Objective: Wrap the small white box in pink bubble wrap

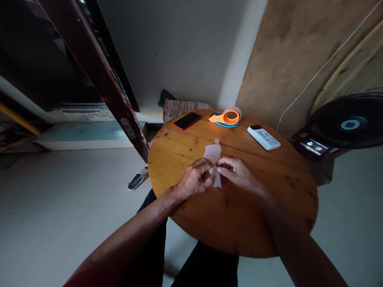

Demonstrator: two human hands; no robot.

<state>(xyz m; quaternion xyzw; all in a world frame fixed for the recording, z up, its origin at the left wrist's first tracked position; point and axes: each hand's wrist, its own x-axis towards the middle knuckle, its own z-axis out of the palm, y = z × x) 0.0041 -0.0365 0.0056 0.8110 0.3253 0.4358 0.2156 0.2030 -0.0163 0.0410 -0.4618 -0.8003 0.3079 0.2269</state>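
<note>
A thin, whitish strip (212,152) with ragged edges, perhaps paper or plastic film, lies on the round wooden table (239,215). From the left, my left hand (196,177) is closed over its middle, thumb and fingertips pinching it. On the opposite side, the fingertips of my right hand (237,172) are pinched together at the strip, almost touching the left ones. Between the two hands the middle of the strip is partly hidden; its upper and lower ends show.
Toward the table's far side lie a red-edged phone (187,120), an orange and blue tape dispenser (227,117) and a white device (263,137). A black fan (350,123) stands at the right. Behind the table is a printed sack (179,107); a shoe (138,179) rests on the floor.
</note>
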